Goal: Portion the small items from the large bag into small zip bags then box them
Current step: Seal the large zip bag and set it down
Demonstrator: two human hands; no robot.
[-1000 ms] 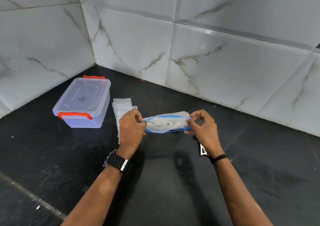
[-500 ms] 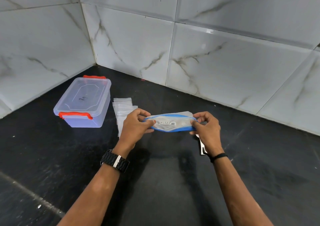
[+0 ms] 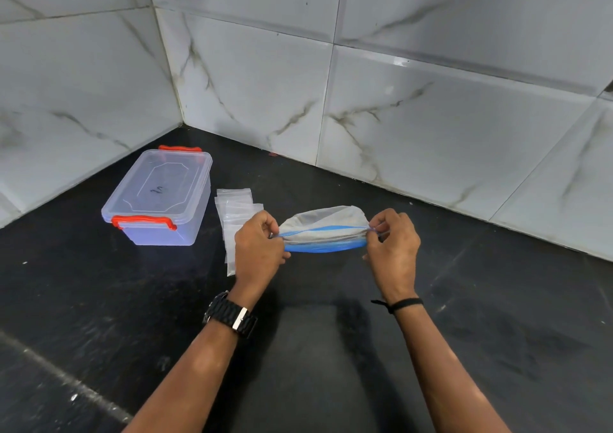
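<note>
The large bag (image 3: 323, 233), grey-clear with a blue strip along its mouth, is stretched sideways above the black counter. My left hand (image 3: 258, 250) pinches its left end and my right hand (image 3: 391, 246) pinches its right end. Its mouth looks pulled nearly flat, and I cannot make out its contents. A stack of small clear zip bags (image 3: 234, 208) lies flat on the counter just behind my left hand, partly hidden by it. The clear plastic box (image 3: 159, 197) with red latches stands to the left, lid on.
White marble-look tiled walls meet in a corner behind the box. The black counter (image 3: 497, 316) stretches to the right and toward me. A pale line crosses it at the lower left.
The camera has tilted, so the scene sits lower in view. Both hands have pulled the bag's ends farther apart, and its mouth has gone from gaping to nearly flat.
</note>
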